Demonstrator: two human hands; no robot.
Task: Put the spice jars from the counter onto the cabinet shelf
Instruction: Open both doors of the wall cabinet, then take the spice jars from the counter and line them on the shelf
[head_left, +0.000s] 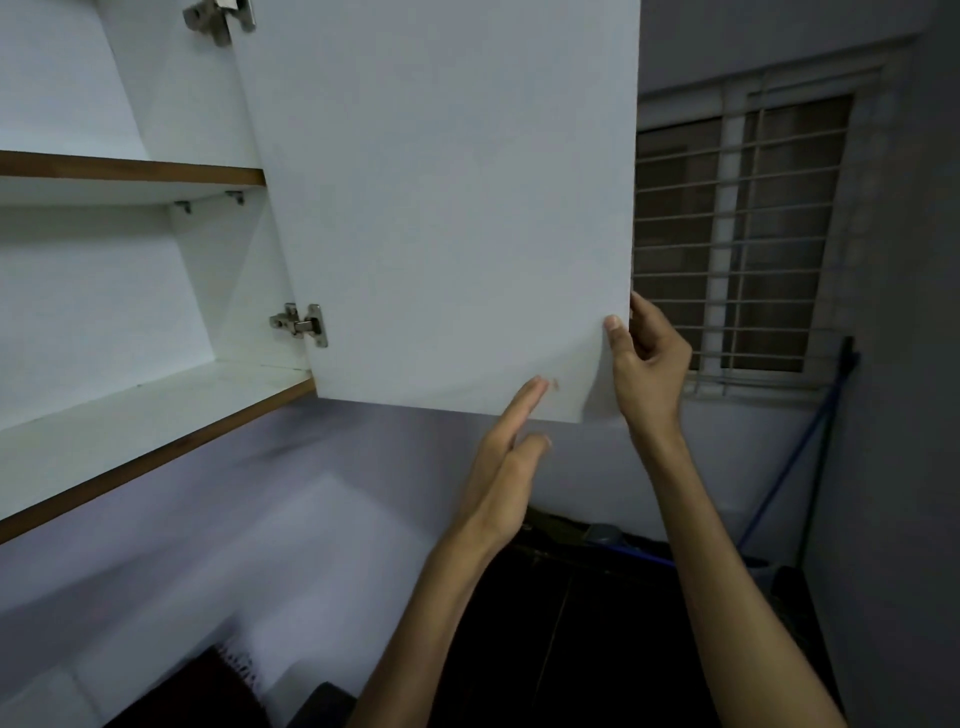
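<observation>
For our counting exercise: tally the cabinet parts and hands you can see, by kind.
Shelves: 2
Hinges: 2
Cabinet door: 1
Hands: 2, left hand, right hand
Spice jars: 0
Total: 7

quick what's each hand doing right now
Left hand: open, fingers flat against the inside of the cabinet door, holding nothing.
Right hand: closed on the door's free edge, thumb on its inside.

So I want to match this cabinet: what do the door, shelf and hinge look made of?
Cabinet door: looks like matte white laminated board, flat and even. Lower shelf: the same white face with a brown, wood-look front edge, so probably laminated board. Hinge: shiny silver metal.
</observation>
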